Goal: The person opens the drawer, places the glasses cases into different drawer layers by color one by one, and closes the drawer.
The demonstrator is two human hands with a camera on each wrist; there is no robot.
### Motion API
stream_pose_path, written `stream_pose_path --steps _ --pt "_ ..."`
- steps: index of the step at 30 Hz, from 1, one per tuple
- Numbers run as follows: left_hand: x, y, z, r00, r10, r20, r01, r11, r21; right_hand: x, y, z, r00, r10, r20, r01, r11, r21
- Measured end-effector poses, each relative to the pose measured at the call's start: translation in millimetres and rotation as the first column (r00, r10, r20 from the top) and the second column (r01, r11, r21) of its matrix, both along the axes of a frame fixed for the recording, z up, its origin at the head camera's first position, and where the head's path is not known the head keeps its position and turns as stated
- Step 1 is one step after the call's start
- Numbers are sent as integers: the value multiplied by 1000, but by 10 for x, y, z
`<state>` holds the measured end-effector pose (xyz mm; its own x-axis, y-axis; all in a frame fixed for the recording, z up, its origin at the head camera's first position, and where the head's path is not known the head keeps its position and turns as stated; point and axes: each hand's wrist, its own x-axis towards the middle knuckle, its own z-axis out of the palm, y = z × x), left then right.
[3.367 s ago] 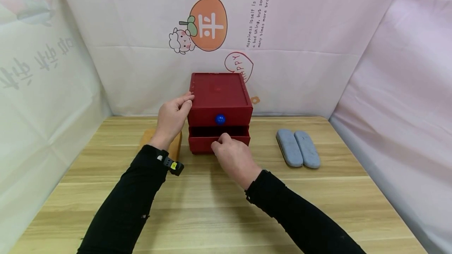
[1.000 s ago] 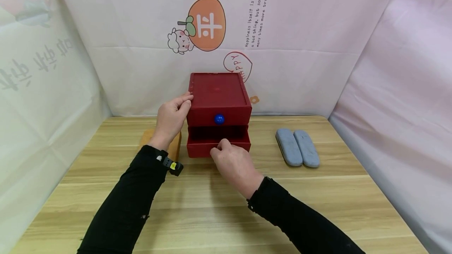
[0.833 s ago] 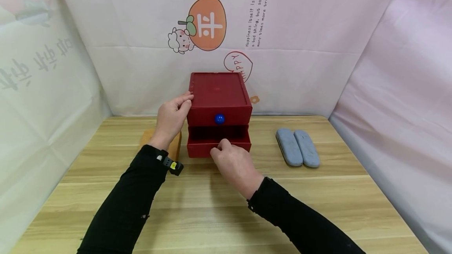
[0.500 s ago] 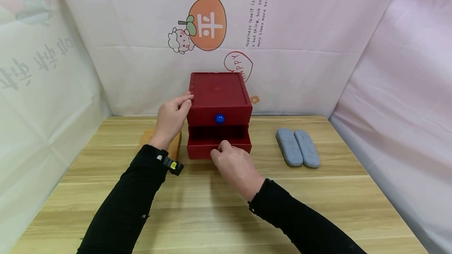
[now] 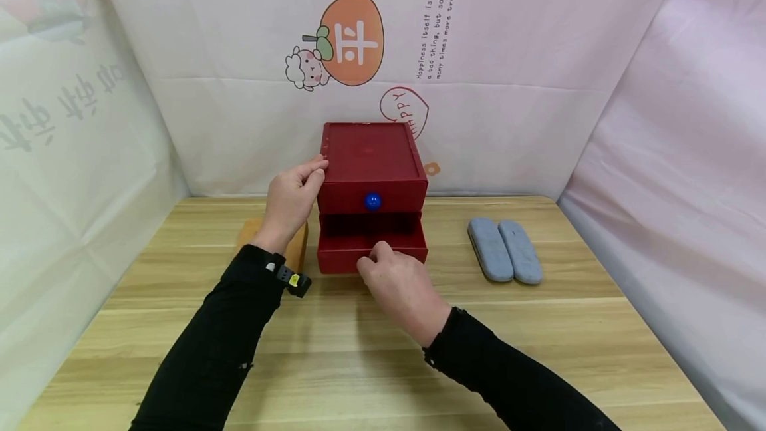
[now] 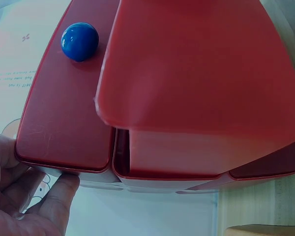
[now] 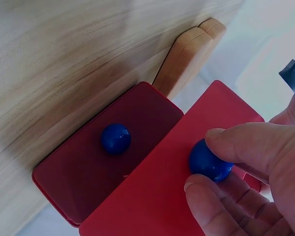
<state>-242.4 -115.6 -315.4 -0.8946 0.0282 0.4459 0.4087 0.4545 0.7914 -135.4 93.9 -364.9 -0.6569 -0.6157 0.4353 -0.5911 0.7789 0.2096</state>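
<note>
A small red drawer cabinet (image 5: 371, 151) stands at the back of the wooden table. My left hand (image 5: 290, 198) rests against its left side, fingers at the top edge. The middle drawer (image 5: 341, 262) is pulled partway out, and no contents show in its visible part. With thumb and fingers, my right hand (image 5: 403, 288) pinches that drawer's blue knob (image 7: 205, 161), which the hand hides in the head view. Above it, the top drawer with a blue ball knob (image 5: 372, 201) is closed. A closed bottom drawer (image 7: 78, 177) with a blue knob (image 7: 115, 139) appears in the right wrist view.
Two grey oblong pieces (image 5: 491, 250) with rounded ends lie side by side on the table, right of the cabinet. Orange-brown rounded pieces (image 7: 184, 56) sit on its left, partly behind my left wrist in the head view. A printed white cloth (image 5: 239, 132) hangs behind.
The middle drawer has slid further out toward me, with my right hand drawing back along with it. My left hand has stayed at the cabinet's side.
</note>
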Motion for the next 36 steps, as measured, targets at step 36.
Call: stream_pose_path --steps 36 --pt "3 1 8 1000 -2 -2 2 1000 -13 245 56 -18 999 42 -31 -43 999 -32"
